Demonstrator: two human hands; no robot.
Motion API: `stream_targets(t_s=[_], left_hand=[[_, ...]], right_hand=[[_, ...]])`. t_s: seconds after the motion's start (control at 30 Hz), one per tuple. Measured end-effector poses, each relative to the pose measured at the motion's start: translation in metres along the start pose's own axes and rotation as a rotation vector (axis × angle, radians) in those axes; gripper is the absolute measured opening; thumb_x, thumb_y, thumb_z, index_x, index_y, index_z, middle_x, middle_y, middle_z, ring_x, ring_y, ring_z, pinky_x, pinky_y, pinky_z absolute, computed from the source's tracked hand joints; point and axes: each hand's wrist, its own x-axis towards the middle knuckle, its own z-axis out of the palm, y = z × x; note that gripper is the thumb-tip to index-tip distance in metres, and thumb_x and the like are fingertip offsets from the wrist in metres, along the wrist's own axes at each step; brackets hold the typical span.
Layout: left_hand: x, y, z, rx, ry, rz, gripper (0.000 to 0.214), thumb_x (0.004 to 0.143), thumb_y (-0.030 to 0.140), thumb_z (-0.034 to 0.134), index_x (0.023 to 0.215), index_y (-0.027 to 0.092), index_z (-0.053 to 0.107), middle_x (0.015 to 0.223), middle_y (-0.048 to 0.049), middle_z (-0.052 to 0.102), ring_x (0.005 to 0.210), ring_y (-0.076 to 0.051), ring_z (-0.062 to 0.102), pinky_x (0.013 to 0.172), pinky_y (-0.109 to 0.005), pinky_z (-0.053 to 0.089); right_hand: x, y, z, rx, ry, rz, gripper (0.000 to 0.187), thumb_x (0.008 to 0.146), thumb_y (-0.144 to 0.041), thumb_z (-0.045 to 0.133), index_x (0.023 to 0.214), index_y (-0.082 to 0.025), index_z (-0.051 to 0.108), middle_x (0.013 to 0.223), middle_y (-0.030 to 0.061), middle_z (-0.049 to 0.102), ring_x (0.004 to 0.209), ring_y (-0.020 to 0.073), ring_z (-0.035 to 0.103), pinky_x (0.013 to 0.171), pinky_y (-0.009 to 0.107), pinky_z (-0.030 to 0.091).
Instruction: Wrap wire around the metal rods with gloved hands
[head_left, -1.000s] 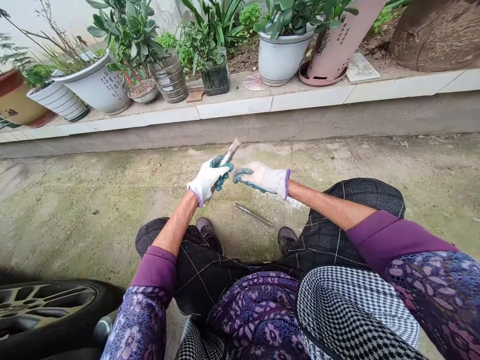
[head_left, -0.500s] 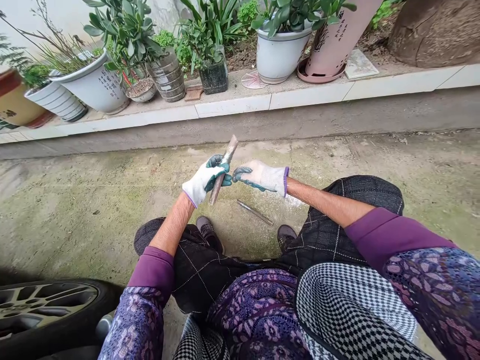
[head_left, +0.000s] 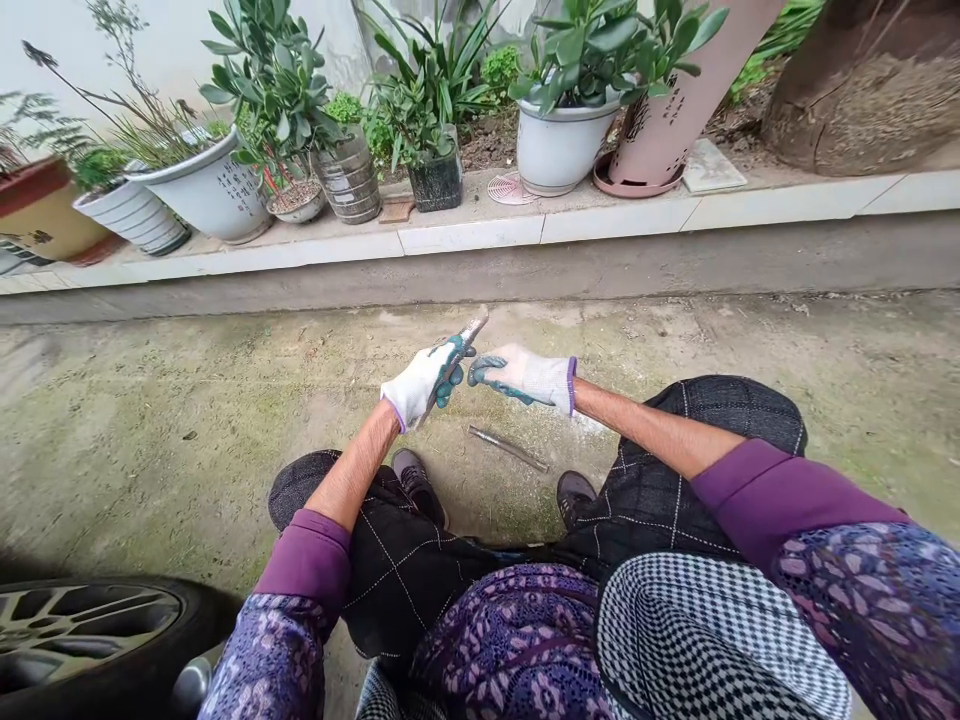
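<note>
I sit over a concrete floor with both hands in white gloves with green palms. My left hand [head_left: 422, 380] is closed round a short rusty metal rod [head_left: 471, 330], whose upper end sticks out up and to the right of the fist. My right hand [head_left: 521, 377] hovers right beside it, fingers curled toward the rod; whether they touch it is unclear. A second thin metal rod [head_left: 508, 448] lies on the floor between my shoes, below the hands.
A raised tiled ledge [head_left: 465, 235] runs across the back with several potted plants, among them a white pot [head_left: 559, 145] and a pink one [head_left: 664, 125]. A car wheel [head_left: 82, 630] sits at the lower left. White dust [head_left: 589, 425] marks the floor.
The view has tilted, so the hands sit lower in frame. The rod in my left hand now shows less below the fist and leans flatter to the right.
</note>
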Motion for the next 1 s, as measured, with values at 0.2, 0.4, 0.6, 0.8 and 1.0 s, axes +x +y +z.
stream_targets(t_s=[0.2, 0.4, 0.6, 0.8, 1.0], left_hand=[[-0.004, 0.008, -0.014, -0.292, -0.097, -0.003, 0.041, 0.078, 0.044, 0.074, 0.103, 0.012, 0.065, 0.069, 0.0003, 0.06, 0.052, -0.011, 0.057, 0.05, -0.025, 0.053], [-0.005, 0.0, 0.0, -0.141, 0.057, 0.14, 0.056, 0.058, 0.022, 0.087, 0.109, 0.012, 0.067, 0.091, -0.0039, 0.07, 0.069, -0.014, 0.066, 0.063, -0.03, 0.059], [0.0, -0.012, 0.006, 0.244, 0.11, 0.219, 0.062, 0.07, 0.025, 0.08, 0.131, 0.019, 0.066, 0.097, -0.0045, 0.071, 0.06, -0.011, 0.059, 0.055, -0.025, 0.052], [-0.004, -0.005, 0.004, 0.671, 0.372, 0.472, 0.053, 0.074, 0.022, 0.079, 0.126, 0.031, 0.073, 0.102, -0.0053, 0.066, 0.098, -0.024, 0.064, 0.086, -0.027, 0.048], [-0.001, 0.004, 0.002, 0.722, 0.451, 0.411, 0.051, 0.079, 0.024, 0.077, 0.129, 0.034, 0.071, 0.106, -0.0062, 0.062, 0.106, -0.027, 0.064, 0.085, -0.025, 0.045]], right_hand=[[0.002, -0.002, -0.002, 0.043, -0.006, -0.029, 0.019, 0.084, -0.026, 0.052, 0.09, -0.018, 0.068, 0.057, -0.0064, 0.042, 0.04, 0.0078, 0.035, 0.034, 0.02, 0.028], [0.001, -0.002, -0.002, 0.07, 0.027, -0.025, 0.011, 0.084, -0.02, 0.051, 0.076, -0.018, 0.059, 0.053, -0.0071, 0.042, 0.038, 0.0064, 0.035, 0.034, 0.018, 0.028], [0.0, 0.003, 0.001, 0.129, 0.063, 0.048, 0.023, 0.082, -0.03, 0.063, 0.066, -0.019, 0.051, 0.048, -0.0072, 0.041, 0.038, 0.0065, 0.035, 0.032, 0.019, 0.027], [0.014, -0.002, -0.005, 0.581, -0.078, 0.162, 0.027, 0.09, -0.033, 0.053, 0.068, -0.023, 0.041, 0.042, -0.0089, 0.033, 0.034, 0.0072, 0.022, 0.032, 0.02, 0.016], [0.03, -0.009, 0.002, 0.805, -0.089, 0.096, 0.033, 0.089, -0.037, 0.062, 0.071, -0.024, 0.037, 0.041, -0.0113, 0.032, 0.032, 0.0067, 0.019, 0.03, 0.02, 0.015]])
